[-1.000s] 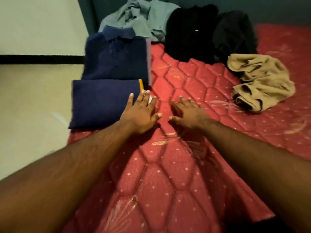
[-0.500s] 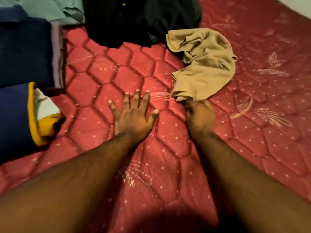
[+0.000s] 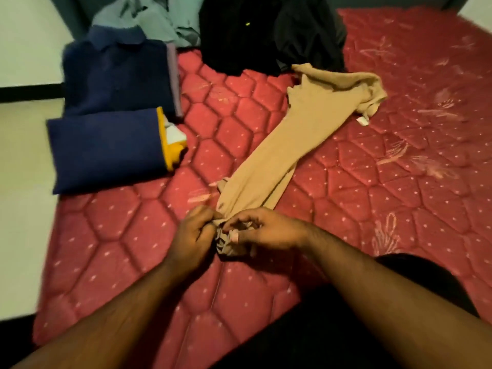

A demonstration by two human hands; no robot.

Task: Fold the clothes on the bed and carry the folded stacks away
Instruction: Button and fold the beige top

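Across the red mattress [image 3: 372, 198], from its middle toward the near edge, the tan garment [image 3: 287, 137] is lying stretched. Left hand [image 3: 193, 237] and right hand [image 3: 262, 230] are pinching its bunched near end; they should probably be spreading it flat before folding.

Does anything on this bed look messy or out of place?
Mostly the far end: black clothes and a grey shirt lie crumpled, unfolded. Both hands hold the stretched tan garment, bunched at its near end.
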